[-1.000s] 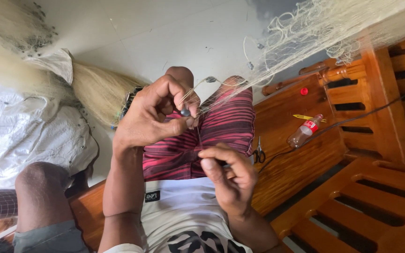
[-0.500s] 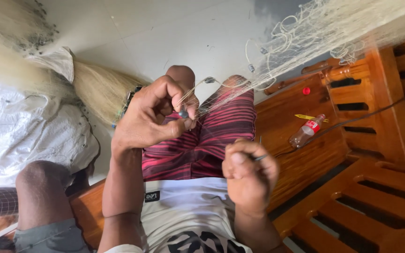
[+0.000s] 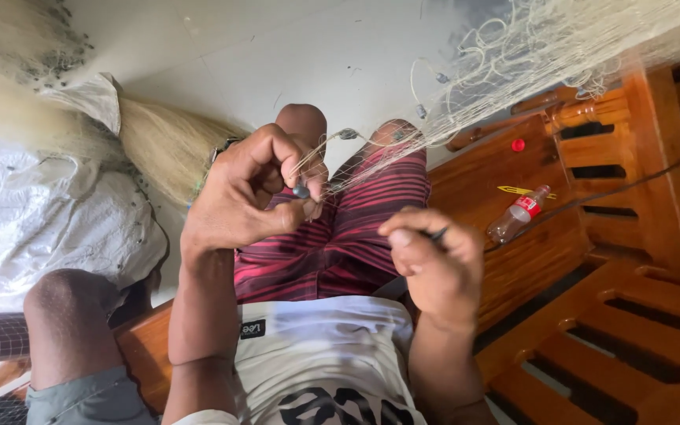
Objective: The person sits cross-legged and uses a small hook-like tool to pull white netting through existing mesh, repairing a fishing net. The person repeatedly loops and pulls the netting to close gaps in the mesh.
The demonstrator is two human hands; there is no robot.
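Observation:
My left hand [image 3: 249, 193] is raised over my lap and pinches the edge of a pale fishing net [image 3: 513, 55] at a small dark sinker [image 3: 301, 190]. The net stretches from those fingers up to the right, with more small weights along its edge line. My right hand [image 3: 434, 264] is closed around a thin dark needle-like tool [image 3: 437, 234] whose tip shows between thumb and forefinger. It hovers above my red-and-black striped shorts [image 3: 348, 236], lower and to the right of the left hand.
I sit on a wooden bench [image 3: 560, 260] with slatted parts at the right. A plastic bottle [image 3: 518, 214], a yellow object and a red cap lie on it. Another person's knee [image 3: 68, 315] is at lower left. White sacks [image 3: 49, 228] and bundled netting lie on the floor.
My right hand has moved right and upward with the tool, away from my lap. The left hand keeps its pinch on the net edge almost unmoved.

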